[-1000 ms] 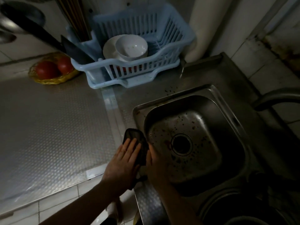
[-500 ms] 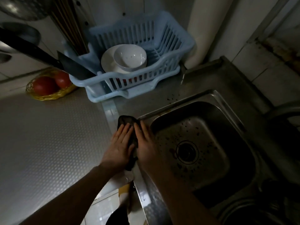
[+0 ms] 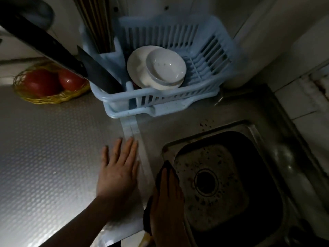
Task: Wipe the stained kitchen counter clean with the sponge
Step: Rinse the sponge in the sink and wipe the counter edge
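A dark sponge (image 3: 160, 175) lies on the steel counter strip at the sink's left rim, mostly covered by my right hand (image 3: 167, 198), which presses flat on it. Only its dark top tip and left edge show. My left hand (image 3: 118, 168) rests flat and empty on the textured metal counter (image 3: 44, 157), fingers spread, just left of the pale seam strip (image 3: 132, 134). Dark specks (image 3: 204, 124) dot the counter behind the sink.
The steel sink (image 3: 249, 132) with a speckled basin and drain is on the right. A blue dish rack (image 3: 178, 91) with white bowls stands behind. A knife (image 3: 99, 75) pokes out of its left side. A yellow basket of tomatoes (image 3: 46, 84) sits far left.
My two hands have come apart: the left has left the sponge and now lies flat on the counter. The right hand keeps the sponge, nearer the sink's front-left rim. The camera has shifted.
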